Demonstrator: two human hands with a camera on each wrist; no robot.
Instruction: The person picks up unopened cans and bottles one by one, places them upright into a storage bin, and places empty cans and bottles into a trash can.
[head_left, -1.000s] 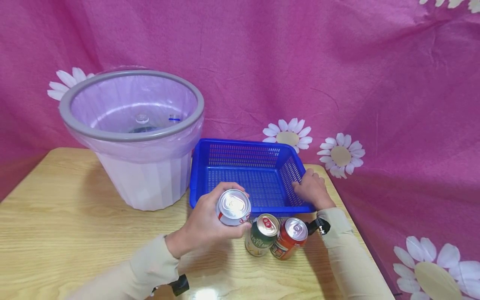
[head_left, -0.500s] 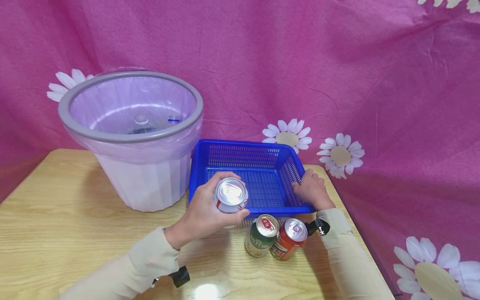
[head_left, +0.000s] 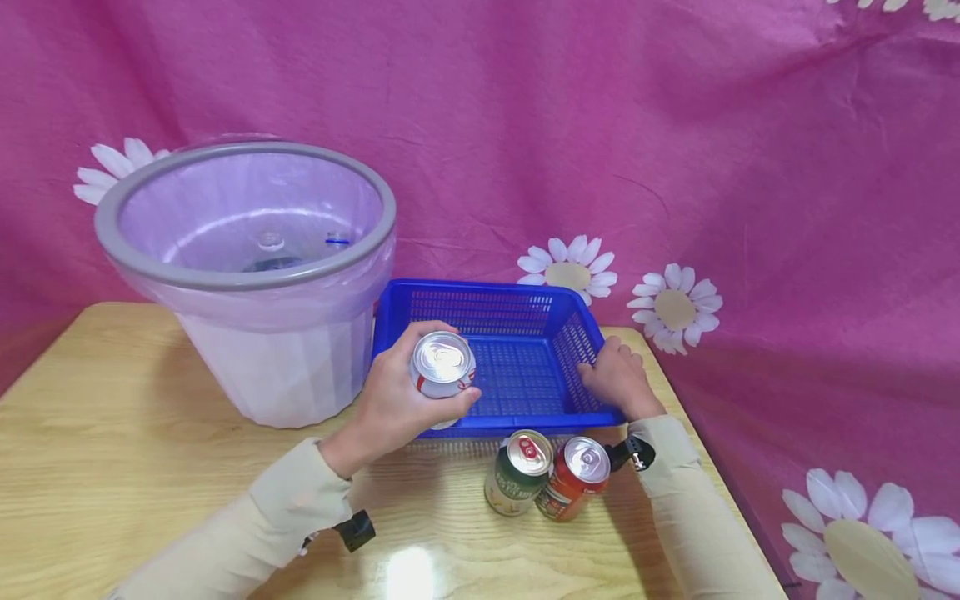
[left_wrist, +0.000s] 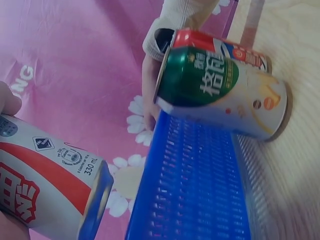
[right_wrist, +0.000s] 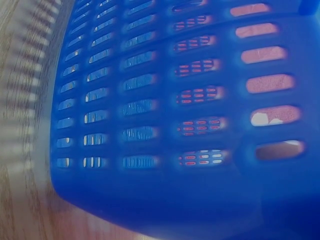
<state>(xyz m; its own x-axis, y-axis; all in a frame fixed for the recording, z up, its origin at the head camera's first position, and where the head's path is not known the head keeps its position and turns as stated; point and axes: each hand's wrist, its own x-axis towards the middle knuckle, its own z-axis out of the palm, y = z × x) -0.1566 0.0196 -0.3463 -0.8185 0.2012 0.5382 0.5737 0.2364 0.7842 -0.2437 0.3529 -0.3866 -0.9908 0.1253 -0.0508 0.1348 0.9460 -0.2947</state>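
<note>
My left hand (head_left: 393, 396) grips a white drink can (head_left: 442, 367) with a red band, upright, over the basket's front left part. In the left wrist view the can's (left_wrist: 50, 180) lower end shows "330 mL". My right hand (head_left: 621, 382) holds the right rim of a blue plastic basket (head_left: 517, 379), thumb on the inner side. In front of the basket a green and cream can (head_left: 513, 487) stands beside a red can (head_left: 570, 490). The right wrist view is filled by the slotted basket wall (right_wrist: 145, 187); the right hand is out of sight there.
A white bin (head_left: 285, 358) with a grey rim and clear liner stands left of the basket, with a clear bottle (head_left: 272, 242) inside. A pink cloth (head_left: 465, 125) with daisies hangs behind the wooden table (head_left: 172, 500).
My left hand has carried the white can forward and slightly left, from near the basket's front edge to over the basket. The right hand keeps its hold on the rim.
</note>
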